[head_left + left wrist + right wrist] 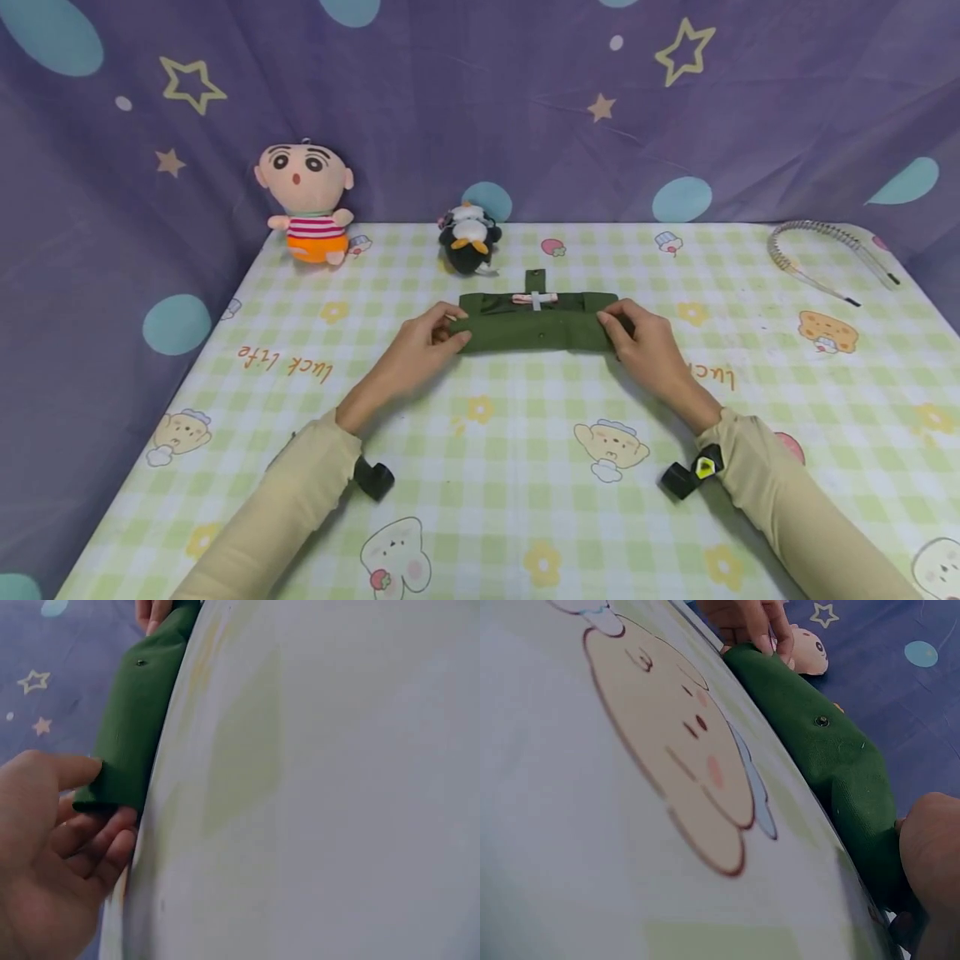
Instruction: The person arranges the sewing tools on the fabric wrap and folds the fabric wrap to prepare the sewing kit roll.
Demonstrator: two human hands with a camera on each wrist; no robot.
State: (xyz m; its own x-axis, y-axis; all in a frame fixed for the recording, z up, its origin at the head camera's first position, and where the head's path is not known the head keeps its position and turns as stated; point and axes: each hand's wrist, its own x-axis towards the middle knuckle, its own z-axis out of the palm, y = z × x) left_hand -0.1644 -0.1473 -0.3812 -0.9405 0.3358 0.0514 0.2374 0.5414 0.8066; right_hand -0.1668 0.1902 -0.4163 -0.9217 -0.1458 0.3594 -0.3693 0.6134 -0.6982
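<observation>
Near the centre of the head view, your left hand (418, 352) and right hand (651, 343) pinch opposite ends of the folded green cloth (502, 333) with thumb and fingers, over the counter (517, 467).

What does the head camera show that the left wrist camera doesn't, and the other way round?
Only the head view shows the doll, the penguin toy, the hair band and the tab on the far side of the green pouch.

Only the left wrist view shows the palm side of the left hand up close.

Both show the pouch, the left hand pinching one end, the right hand, the tablecloth and the starry curtain.
</observation>
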